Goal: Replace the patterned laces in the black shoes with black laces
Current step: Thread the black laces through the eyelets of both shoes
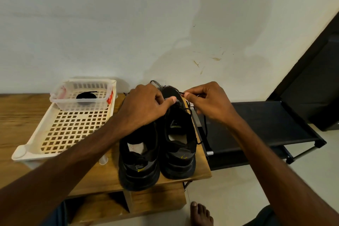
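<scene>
Two black shoes (139,161) stand on the surface (18,115), heels near. The left hand (145,104) clasps the right shoe (178,145) at its tongue. The right hand (207,102) pinches a black lace (204,126) (tail hanging right). A patterned lace (157,84) lies just beyond.

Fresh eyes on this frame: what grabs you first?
Two hands working at the right shoe of a black pair at the right end of the table: left hand grips it, right hand pinches a black lace. A patterned lace shows beyond the toes. Left, a white tray holds a basket with a coiled lace.
</scene>
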A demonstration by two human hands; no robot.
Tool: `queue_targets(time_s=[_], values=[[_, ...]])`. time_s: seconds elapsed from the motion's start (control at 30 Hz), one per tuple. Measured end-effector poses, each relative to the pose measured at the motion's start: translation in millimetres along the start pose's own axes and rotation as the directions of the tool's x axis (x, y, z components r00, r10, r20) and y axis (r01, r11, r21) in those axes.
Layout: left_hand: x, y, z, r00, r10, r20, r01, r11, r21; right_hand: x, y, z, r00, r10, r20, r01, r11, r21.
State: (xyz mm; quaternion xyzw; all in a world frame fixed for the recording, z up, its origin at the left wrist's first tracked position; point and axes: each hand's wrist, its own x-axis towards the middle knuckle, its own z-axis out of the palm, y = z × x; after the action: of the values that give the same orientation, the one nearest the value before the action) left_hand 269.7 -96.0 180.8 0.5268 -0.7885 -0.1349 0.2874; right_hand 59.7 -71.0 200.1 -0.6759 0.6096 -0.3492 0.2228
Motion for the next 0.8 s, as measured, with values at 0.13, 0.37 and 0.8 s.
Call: queue_targets(time_s=[0.13, 0.37, 0.8], values=[[-1.1, 2.1, 2.6, 0.998, -0.021, 0.054, 0.018, 0.998, 0.060, -0.4, 2.0, -0.6, 0.998, 0.052, -0.045, -0.055, 0.996, -0.064], [-4.0, 0.6, 7.5, 0.980, -0.137, 0.142, 0.140, 0.990, -0.013, -2.9, 1.4, -0.3, 0.997, 0.057, -0.058, -0.063, 0.993, -0.096], [-3.0, 2.9, 7.9, 0.973, -0.214, 0.092, 0.218, 0.975, -0.036, -2.0, 1.0, 23.5, 0.991, 0.061, 0.115, -0.022, 0.951, -0.310]])
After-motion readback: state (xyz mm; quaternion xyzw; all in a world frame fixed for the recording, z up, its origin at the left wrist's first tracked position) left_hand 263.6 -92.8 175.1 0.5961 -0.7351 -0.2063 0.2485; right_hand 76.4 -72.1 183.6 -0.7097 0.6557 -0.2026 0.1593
